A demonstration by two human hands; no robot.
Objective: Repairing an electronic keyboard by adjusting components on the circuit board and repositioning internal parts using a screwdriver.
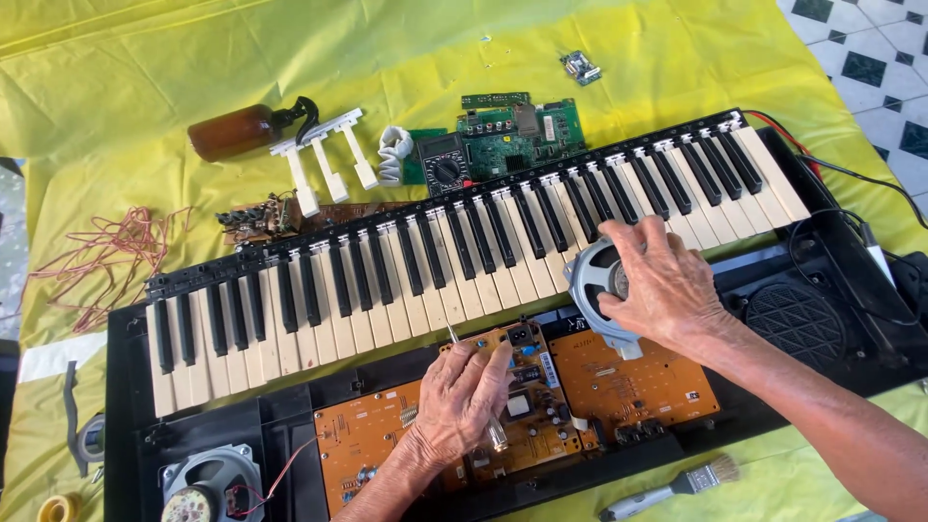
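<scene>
An opened electronic keyboard point(387, 280) lies on a yellow cloth, its black and white keys tilted up to the right. My right hand point(657, 280) grips a round grey loudspeaker point(592, 280) just below the keys. My left hand point(464, 396) holds a clear-handled screwdriver point(495, 433), its thin metal tip near the top edge of the brown circuit board point(522, 387) inside the case. A second orange board point(638, 372) lies to the right of it.
A second loudspeaker point(208, 483) sits in the case's lower left; a speaker grille point(797, 324) is at right. Behind the keys lie a brown bottle point(232, 130), loose white keys point(329, 159), a multimeter point(447, 164), green boards point(517, 130), tangled wire point(106, 251). A paintbrush point(677, 483) lies in front.
</scene>
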